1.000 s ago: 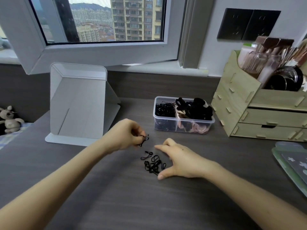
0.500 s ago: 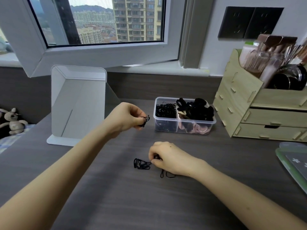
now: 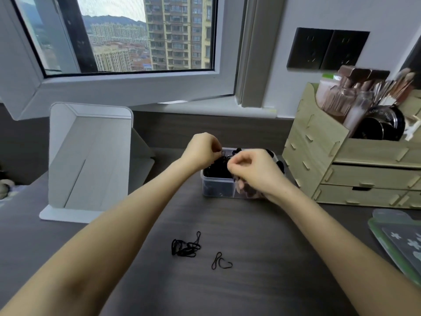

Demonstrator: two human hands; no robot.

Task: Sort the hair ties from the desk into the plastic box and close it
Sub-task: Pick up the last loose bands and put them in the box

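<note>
Both hands are held over the clear plastic box [image 3: 218, 187], which stands uncovered on the dark counter [image 3: 262, 258] just beside the wooden drawer organiser [image 3: 355, 172]. The left hand [image 3: 201, 150] is curled, with a thin black hair tie [image 3: 223, 153] pinched between thumb and fingertips above the box's left compartment. The right hand [image 3: 252, 171] is loosely fisted above the middle of the box; whether anything is pinched in it cannot be told. The left compartment is seen filled with thin black ties; the right side is largely hidden by the right hand. On the counter, nearer the camera and well apart from the box, a small tangle of black ties [image 3: 185, 246] is found, with a further loose pair [image 3: 221, 261] just beside it to the right. A white folding mirror stand [image 3: 91, 160] is positioned at the left.
</note>
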